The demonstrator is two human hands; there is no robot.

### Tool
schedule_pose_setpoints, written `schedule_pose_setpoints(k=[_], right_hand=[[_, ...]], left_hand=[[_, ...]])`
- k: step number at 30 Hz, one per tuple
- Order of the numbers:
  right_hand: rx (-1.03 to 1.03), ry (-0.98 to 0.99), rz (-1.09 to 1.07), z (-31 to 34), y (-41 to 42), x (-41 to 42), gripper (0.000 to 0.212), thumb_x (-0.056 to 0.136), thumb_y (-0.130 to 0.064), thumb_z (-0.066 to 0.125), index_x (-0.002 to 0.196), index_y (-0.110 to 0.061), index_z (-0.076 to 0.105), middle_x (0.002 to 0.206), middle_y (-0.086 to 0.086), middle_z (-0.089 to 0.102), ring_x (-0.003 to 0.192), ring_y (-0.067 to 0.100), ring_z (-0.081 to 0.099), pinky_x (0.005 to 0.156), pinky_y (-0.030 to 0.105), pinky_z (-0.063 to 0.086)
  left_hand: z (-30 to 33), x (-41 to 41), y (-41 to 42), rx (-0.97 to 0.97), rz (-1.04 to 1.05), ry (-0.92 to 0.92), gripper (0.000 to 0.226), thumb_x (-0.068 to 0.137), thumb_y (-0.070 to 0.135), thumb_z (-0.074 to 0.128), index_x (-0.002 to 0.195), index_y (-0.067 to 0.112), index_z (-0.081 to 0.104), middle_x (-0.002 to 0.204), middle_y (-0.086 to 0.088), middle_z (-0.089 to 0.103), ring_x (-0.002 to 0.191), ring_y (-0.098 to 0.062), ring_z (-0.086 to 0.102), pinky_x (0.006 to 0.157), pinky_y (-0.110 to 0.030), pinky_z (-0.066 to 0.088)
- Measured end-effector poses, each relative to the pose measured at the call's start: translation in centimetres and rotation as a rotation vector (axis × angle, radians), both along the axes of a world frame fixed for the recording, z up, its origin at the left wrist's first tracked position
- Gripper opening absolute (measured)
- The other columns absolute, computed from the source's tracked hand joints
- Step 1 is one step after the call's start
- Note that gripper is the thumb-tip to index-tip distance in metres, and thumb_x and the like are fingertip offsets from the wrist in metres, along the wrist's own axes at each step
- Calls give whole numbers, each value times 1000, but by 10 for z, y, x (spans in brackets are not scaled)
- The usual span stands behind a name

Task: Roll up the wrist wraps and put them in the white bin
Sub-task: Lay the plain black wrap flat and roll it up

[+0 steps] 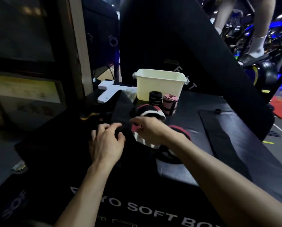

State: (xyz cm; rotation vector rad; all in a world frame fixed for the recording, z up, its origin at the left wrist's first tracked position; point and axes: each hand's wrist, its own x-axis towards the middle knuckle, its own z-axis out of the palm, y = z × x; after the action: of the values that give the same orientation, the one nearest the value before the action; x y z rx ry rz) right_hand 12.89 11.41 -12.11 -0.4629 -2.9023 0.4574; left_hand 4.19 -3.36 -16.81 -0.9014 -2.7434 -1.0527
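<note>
On a black padded box top, my left hand [106,139] curls its fingers round the rolled end of a black wrist wrap [122,112] whose strip runs away toward the back. My right hand [149,128] pinches the same wrap from the right, over a loose pink, white and black wrap [151,112]. A rolled black wrap [155,98] and a rolled pink wrap [169,104] stand upright just in front of the white bin [160,84]. I cannot see inside the bin.
A white T-shaped device [108,91] lies left of the bin. A dark mat strip [222,136] lies on the right of the box top. A person's legs [258,38] stand at the top right among gym equipment.
</note>
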Motion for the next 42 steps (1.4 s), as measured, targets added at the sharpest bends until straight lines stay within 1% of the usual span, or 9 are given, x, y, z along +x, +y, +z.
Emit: schedule_pose_setpoints(k=[8,13,24,26,29,33,35,38,42], right_hand=[[-101,59,-4,-30,1,-2,39,96,-22,61,135,-27,59,121,7,71,113,27,66,94,44,54],[-266,181,13,-25,-2,9,53,90,-41,75,134,-19,58,128,-4,66,117,10,63,99,31,52],[-43,216,187,-51,-24,4,41,98,-42,62,137,-28,61,125,-1,67,114,18,62,94,35,51],[-82,233,155,-46,-25,5,37,98,-33,64,133,-23,64,121,0,67,111,16,61,92,31,50],[-299,311,16,-29,-25,12,31,102,-31,59,129,-18,66,115,-1,70,104,13,65,89,29,51],[-1161,519,-150,17,-26,25,59,105,-58,36,124,-10,65,119,14,72,102,26,70,86,39,54],[-1391,455,-148,39,-21,39,73,100,-69,31,126,-11,66,118,13,73,105,28,71,85,39,57],[-1262,367,-202,54,-14,57,66,94,-69,48,120,-13,71,116,12,74,100,26,73,75,34,61],[-1038,181,-209,54,1,74,46,93,-57,64,106,-14,74,74,2,63,61,13,57,54,25,43]], left_hand=[[-3,-12,2,152,2,106,19,91,23,71,108,27,76,119,7,67,112,-25,53,92,-36,45],[5,-17,5,615,-52,-183,21,91,14,72,94,34,77,104,11,75,105,-11,68,98,-29,52],[26,-11,0,1176,-57,-521,57,87,-11,63,120,34,72,97,-4,77,85,-10,67,74,-23,56],[30,-9,-3,1194,-109,-506,60,86,-13,61,125,32,70,121,-17,72,97,-10,68,81,-22,56],[37,-3,-5,1222,-218,-491,63,86,-18,58,131,25,68,127,-4,72,111,-20,69,89,-29,56],[42,15,-3,1121,-446,-358,68,82,-25,52,132,18,65,132,-4,69,119,-15,67,103,-34,53],[43,27,-2,1026,-566,-288,66,78,-19,52,129,20,67,129,-1,70,120,-17,67,104,-34,53],[43,40,2,867,-664,-51,67,70,-16,51,125,18,71,127,3,69,125,-16,63,108,-29,47],[39,58,9,672,-786,101,67,63,-21,50,114,14,76,120,8,73,121,-2,63,107,-16,41]])
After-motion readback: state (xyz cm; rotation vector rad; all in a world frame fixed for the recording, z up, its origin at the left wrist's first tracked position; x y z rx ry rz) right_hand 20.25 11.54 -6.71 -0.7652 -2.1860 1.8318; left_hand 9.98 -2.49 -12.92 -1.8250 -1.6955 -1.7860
